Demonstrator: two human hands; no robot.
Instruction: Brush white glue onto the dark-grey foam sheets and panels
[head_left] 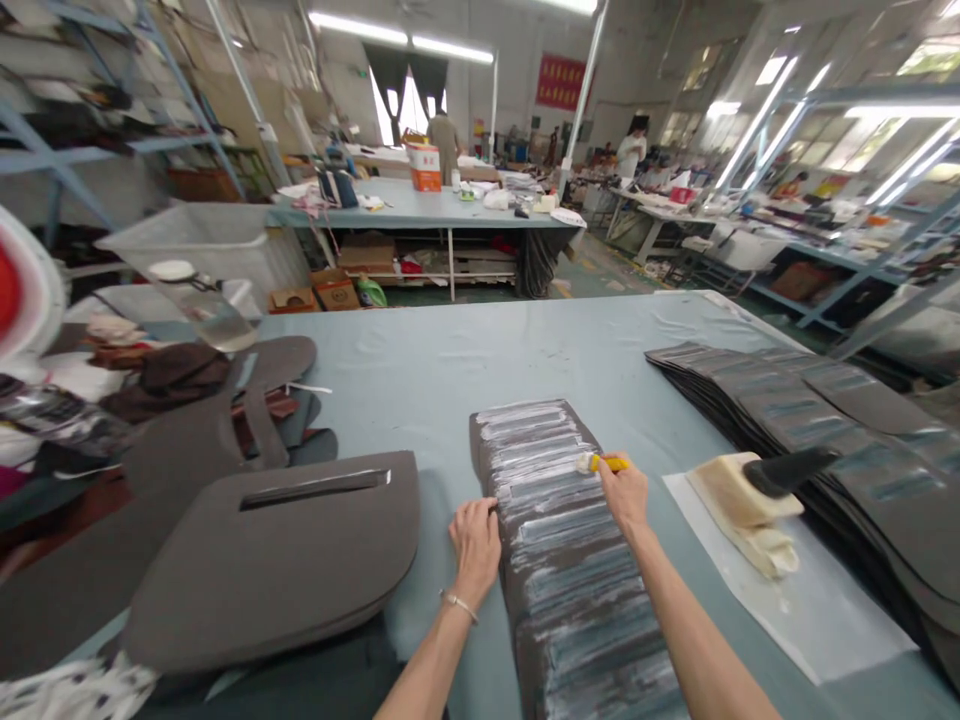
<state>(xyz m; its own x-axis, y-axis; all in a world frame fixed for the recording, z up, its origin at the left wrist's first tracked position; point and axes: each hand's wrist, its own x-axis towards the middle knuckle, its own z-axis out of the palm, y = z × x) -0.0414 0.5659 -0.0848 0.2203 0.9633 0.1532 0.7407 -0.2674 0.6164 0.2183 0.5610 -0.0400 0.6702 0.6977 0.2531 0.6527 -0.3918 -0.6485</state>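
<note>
A fanned stack of dark grey leather pieces (pixel 559 560) streaked with white glue lies in front of me on the grey table (pixel 480 350). My right hand (pixel 624 492) is closed on a small yellow-handled brush (pixel 604 463) whose white tip touches the stack's upper part. My left hand (pixel 474 540) presses on the stack's left edge with its fingers curled. A thin bracelet circles my left wrist.
A cream glue container with a black handle (pixel 757 500) rests on a white sheet (pixel 810 590) at the right. Beyond it lies a long row of dark pieces (pixel 825 420). A large grey panel with a slot (pixel 277 550) and leather scraps sit at the left. Other workers stand at far tables.
</note>
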